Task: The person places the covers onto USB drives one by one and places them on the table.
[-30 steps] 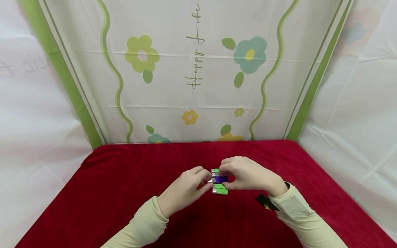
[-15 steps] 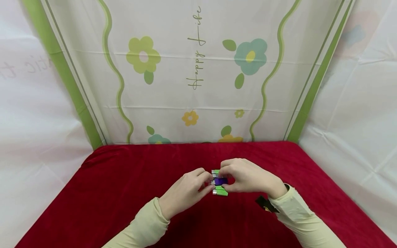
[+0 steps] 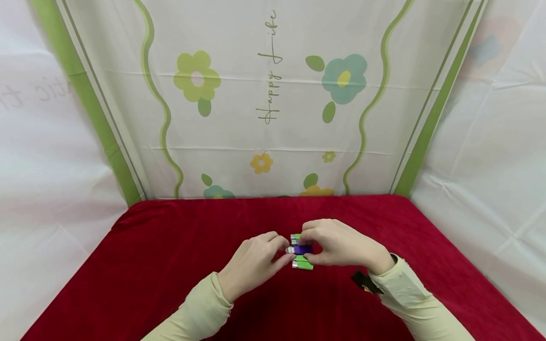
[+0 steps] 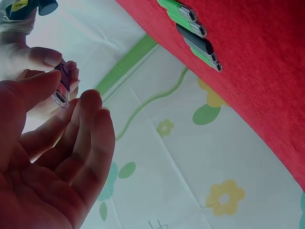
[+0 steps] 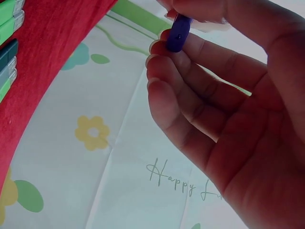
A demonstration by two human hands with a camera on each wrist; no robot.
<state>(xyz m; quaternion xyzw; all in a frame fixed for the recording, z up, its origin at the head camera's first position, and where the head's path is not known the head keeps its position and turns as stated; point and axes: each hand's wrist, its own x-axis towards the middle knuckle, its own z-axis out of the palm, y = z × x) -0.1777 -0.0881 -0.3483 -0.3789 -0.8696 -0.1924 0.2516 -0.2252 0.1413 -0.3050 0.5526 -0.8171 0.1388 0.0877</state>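
Note:
A purple USB flash drive (image 3: pixel 303 249) is held crosswise between both hands above the red cloth. My right hand (image 3: pixel 337 241) pinches its purple body between thumb and fingertips. In the right wrist view its rounded purple end (image 5: pixel 177 40) pokes out past the fingertips. My left hand (image 3: pixel 256 258) has thumb and index at the drive's clear-and-silver plug end (image 4: pixel 61 98), its other fingers bent loosely. Beneath and around the hands, several green USB flash drives (image 3: pixel 303 265) and a dark one (image 4: pixel 194 38) lie side by side, partly covered in the head view.
The red cloth (image 3: pixel 179 265) covers the table up to a white back curtain (image 3: pixel 239 109) printed with flowers. White side curtains (image 3: pixel 482 156) stand on both sides. A dark strap (image 3: pixel 367 279) sits at the right wrist.
The purple flash drive has tilted slightly between the hands, its plug face now showing more plainly. Both hands have shifted only a little and keep their places at the drive.

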